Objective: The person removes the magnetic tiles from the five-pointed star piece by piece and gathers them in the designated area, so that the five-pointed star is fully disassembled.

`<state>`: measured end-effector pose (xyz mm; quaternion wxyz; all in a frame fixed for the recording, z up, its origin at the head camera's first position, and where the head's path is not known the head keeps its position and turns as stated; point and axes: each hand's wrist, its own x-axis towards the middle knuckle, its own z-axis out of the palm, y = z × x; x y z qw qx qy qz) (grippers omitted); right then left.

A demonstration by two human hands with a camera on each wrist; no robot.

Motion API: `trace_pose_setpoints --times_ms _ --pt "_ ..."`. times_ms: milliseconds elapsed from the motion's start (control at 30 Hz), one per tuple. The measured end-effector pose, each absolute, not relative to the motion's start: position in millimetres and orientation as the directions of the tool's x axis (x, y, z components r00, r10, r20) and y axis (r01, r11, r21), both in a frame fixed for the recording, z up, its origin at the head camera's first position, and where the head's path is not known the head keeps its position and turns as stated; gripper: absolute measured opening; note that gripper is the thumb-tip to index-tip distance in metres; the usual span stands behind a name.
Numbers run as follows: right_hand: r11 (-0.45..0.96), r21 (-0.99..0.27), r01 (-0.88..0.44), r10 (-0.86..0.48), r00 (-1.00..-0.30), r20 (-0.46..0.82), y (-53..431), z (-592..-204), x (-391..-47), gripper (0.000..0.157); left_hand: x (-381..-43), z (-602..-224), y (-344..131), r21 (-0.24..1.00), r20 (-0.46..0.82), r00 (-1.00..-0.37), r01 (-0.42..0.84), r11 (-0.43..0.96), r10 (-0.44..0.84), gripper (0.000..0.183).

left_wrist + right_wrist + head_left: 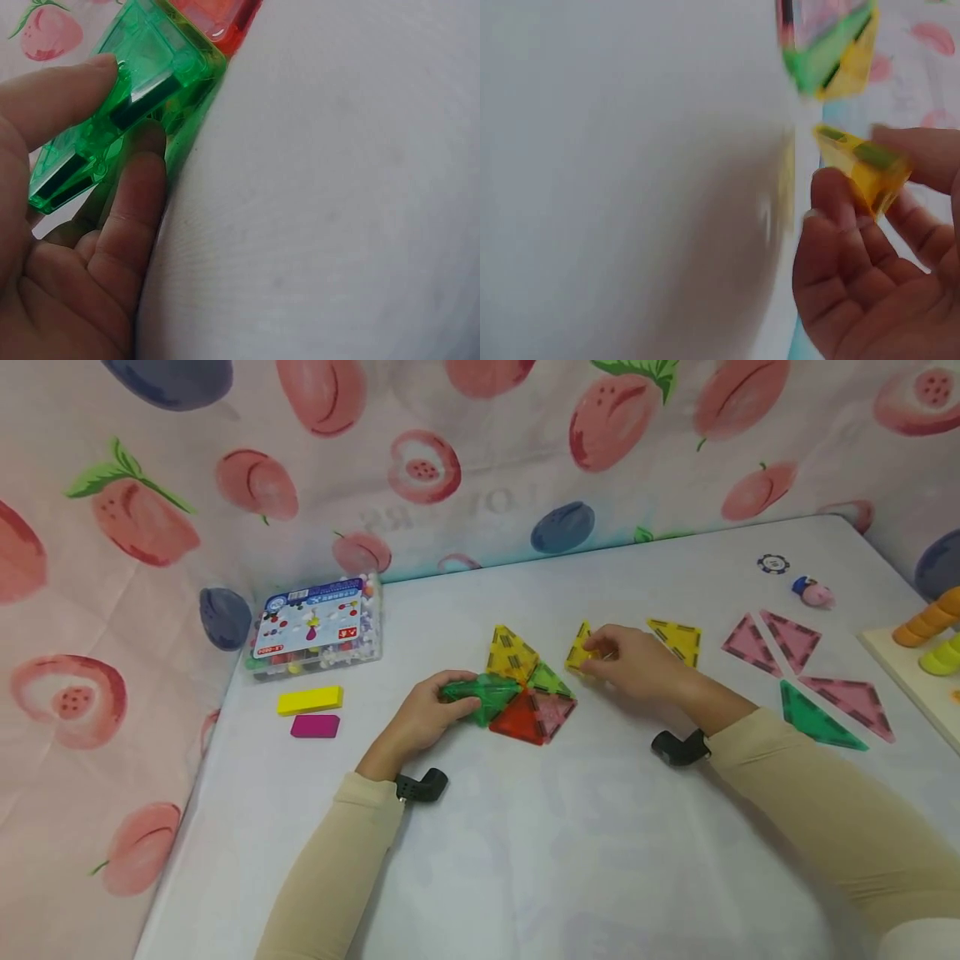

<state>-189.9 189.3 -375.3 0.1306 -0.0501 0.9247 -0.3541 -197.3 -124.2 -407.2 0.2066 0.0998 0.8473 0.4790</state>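
Translucent triangular magnetic tiles form a joined cluster at the table's middle: yellow [512,653], light green [550,680], pink [553,710], red [517,718] and green [495,692]. My left hand [429,714] grips a green tile [150,64] at the cluster's left side, thumb on top and fingers beneath. Just right of the cluster, my right hand [633,660] pinches a yellow triangular tile [862,169] between thumb and fingers, apart from the others. Another yellow triangle [678,639] lies behind the right hand.
Pink triangles [791,642] and a green triangle [819,718] lie at the right. Beyond them are a poker chip [772,563], a small pig figure [813,592] and a wooden board [907,668]. At left sit a bead box [315,627], a yellow block [310,700] and a purple block [315,726].
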Motion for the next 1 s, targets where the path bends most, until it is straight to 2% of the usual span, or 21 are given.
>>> trace_pose_setpoints --times_ms 133,433,767,1000 --pt "0.786 -0.617 -0.013 -0.191 -0.956 -0.223 210 -371 -186 0.032 -197 -407 -123 0.848 -0.254 -0.894 -0.022 0.530 0.369 0.041" --pt "0.884 -0.460 -0.081 -0.205 -0.953 -0.225 246 -361 -168 0.046 -198 -408 -124 0.845 -0.260 -0.887 -0.018 0.535 0.381 0.044" --pt "0.878 -0.440 -0.188 -0.300 -0.933 -0.199 232 -372 -174 0.043 -197 -410 -125 0.862 -0.268 -0.889 -0.050 0.504 0.371 0.043" --pt "0.909 -0.365 -0.202 -0.283 -0.942 -0.183 242 -372 -169 0.041 -197 -409 -125 0.857 -0.257 -0.891 -0.031 0.514 0.374 0.042"
